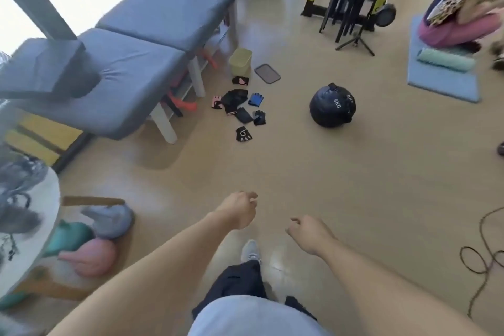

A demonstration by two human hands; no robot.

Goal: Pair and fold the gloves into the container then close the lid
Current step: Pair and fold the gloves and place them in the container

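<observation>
Low over the tan floor (327,172), the left hand (238,211) and right hand (308,234) hang with fingers loosely curled, each grip holding nothing. Well ahead of them, gloves (240,109) lie scattered on the floor beside the padded grey massage bed (136,57): black ones, a blue glove (255,99), a pink one (217,102). Just past them stands the yellow container (240,60), its lid (267,73) flat beside it. A black medicine ball (331,105) sits to the right.

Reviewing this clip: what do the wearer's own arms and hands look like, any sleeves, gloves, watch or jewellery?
Both forearms are bare, with no sleeves in view. The left hand and right hand wear no gloves, and no watch, bracelet or ring shows. Lower down, a light grey top, dark trousers and a grey-white sneaker are visible.
</observation>
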